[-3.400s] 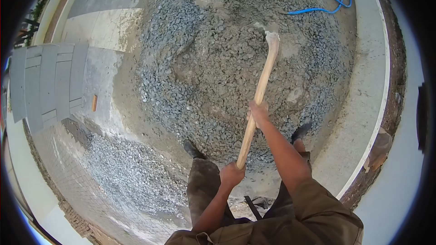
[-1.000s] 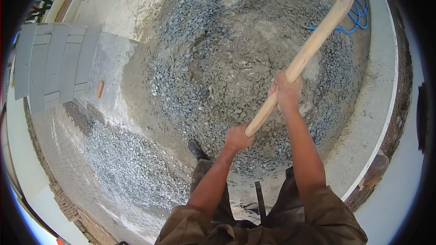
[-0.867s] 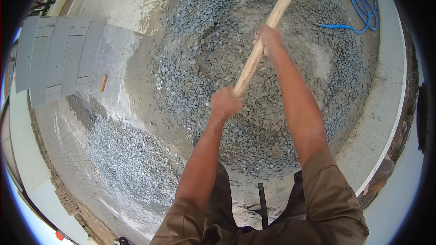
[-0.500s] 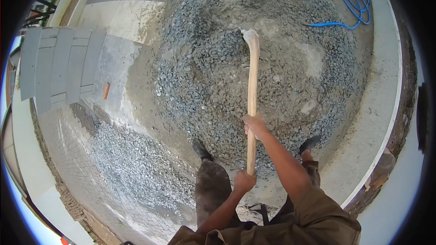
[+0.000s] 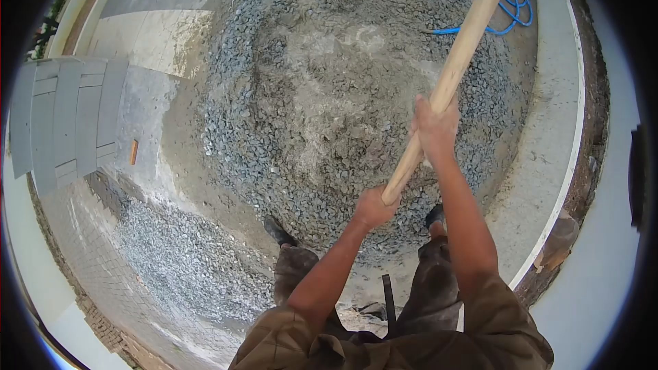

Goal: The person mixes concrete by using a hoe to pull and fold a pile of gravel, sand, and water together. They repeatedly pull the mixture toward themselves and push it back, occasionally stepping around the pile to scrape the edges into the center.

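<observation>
Gravel heap (image 5: 322,109), wooden handle (image 5: 462,57) in both hands (image 5: 375,208) (image 5: 436,127)

Concrete ground (image 5: 142,106), gravel heap (image 5: 322,120), blue hose (image 5: 447,31)

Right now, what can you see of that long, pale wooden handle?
The long, pale wooden handle looks slightly curved and broader higher up. It slants up and right across the picture, over the grey gravel heap, passing in front of the blue coiled hose. The bare left hand grips its near end, the bare right hand farther up. The picture's top edge cuts off its far end.
</observation>
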A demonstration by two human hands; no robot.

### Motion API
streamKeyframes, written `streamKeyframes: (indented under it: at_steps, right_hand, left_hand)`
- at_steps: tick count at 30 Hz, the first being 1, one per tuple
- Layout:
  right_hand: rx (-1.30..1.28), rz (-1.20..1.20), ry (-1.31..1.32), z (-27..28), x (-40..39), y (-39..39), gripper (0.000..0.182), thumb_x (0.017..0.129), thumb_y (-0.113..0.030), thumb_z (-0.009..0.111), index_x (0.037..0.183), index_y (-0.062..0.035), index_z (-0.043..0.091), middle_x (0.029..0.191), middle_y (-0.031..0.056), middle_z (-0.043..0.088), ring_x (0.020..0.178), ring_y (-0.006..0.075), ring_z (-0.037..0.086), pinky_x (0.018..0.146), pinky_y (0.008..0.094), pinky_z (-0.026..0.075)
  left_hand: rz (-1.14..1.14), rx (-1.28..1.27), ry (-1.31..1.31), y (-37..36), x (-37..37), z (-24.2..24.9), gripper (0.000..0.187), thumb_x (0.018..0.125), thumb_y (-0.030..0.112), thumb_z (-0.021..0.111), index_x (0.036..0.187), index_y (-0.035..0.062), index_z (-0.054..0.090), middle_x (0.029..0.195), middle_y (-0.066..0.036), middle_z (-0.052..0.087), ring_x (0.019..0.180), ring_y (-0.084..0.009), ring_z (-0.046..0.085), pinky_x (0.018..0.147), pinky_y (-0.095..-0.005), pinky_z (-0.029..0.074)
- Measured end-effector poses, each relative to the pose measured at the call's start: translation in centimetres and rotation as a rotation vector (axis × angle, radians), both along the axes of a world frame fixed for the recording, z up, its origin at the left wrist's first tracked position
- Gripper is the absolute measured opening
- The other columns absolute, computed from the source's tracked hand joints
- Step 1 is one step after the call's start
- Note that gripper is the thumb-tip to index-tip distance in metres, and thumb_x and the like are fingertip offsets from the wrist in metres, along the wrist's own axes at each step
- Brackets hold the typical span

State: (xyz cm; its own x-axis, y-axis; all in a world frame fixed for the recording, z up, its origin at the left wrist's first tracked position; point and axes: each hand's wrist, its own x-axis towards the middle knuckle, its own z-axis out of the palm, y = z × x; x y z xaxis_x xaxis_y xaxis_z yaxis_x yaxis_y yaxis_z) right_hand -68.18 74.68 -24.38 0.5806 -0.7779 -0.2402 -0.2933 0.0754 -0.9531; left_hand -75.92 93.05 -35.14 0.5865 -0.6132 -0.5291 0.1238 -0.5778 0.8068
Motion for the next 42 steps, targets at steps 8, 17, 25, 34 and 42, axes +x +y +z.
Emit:
streamKeyframes:
  at_steps: [8, 17, 25, 34, 42]
  right_hand:
    - [0.237, 0.087, 0.432, -16.8, 8.4, -1.1, 0.037, 0.088, -0.013, 0.062, 0.114, 0.0072, 0.044, 0.070, 0.0136, 0.057, 0.051, 0.0207, 0.057, 0.042, 0.0349, 0.051]
    - [0.037, 0.264, 0.615, -14.8, -11.1, 19.5, 0.051, 0.085, -0.018, 0.068, 0.125, 0.0000, 0.041, 0.094, 0.0182, 0.061, 0.083, 0.0288, 0.065, 0.072, 0.0396, 0.053]
    - [-0.004, 0.190, 0.395, -6.7, -23.0, 19.2, 0.034, 0.083, -0.008, 0.067, 0.113, -0.0015, 0.051, 0.078, 0.0068, 0.058, 0.053, 0.0135, 0.056, 0.048, 0.0289, 0.047]
    - [-0.371, -0.036, 0.057, 1.1, 3.2, -5.9, 0.033, 0.089, -0.018, 0.064, 0.107, 0.0018, 0.045, 0.071, 0.0084, 0.055, 0.050, 0.0156, 0.055, 0.044, 0.0315, 0.046]
    - [-0.273, 0.164, 0.676, -18.8, 2.4, -4.9, 0.049, 0.080, -0.019, 0.071, 0.112, 0.0059, 0.044, 0.091, 0.0235, 0.064, 0.081, 0.0328, 0.066, 0.068, 0.0408, 0.055]
  left_hand:
    - [0.165, 0.241, 0.063, 0.3, 2.7, -3.6, 0.036, 0.081, 0.030, 0.069, 0.082, -0.0063, 0.065, 0.067, -0.018, 0.064, 0.063, -0.0289, 0.065, 0.061, -0.0398, 0.051]
    - [0.393, 0.126, 0.519, 17.7, -18.9, 1.6, 0.036, 0.085, 0.024, 0.069, 0.060, 0.0013, 0.057, 0.051, -0.006, 0.055, 0.046, -0.0145, 0.054, 0.047, -0.0338, 0.044]
    - [0.095, 0.232, 0.611, 19.7, -28.4, 2.6, 0.033, 0.084, 0.030, 0.072, 0.083, -0.0022, 0.065, 0.071, -0.015, 0.067, 0.069, -0.0188, 0.067, 0.064, -0.0368, 0.053]
    - [-0.016, -0.045, 0.075, -6.7, 4.1, 4.0, 0.033, 0.081, 0.031, 0.072, 0.093, 0.0000, 0.070, 0.077, -0.022, 0.068, 0.076, -0.0388, 0.069, 0.068, -0.0433, 0.054]
    - [0.266, 0.016, 0.527, -3.9, -3.5, -5.2, 0.028, 0.083, 0.022, 0.072, 0.071, -0.0011, 0.060, 0.057, -0.006, 0.057, 0.048, -0.0157, 0.054, 0.046, -0.0341, 0.044]
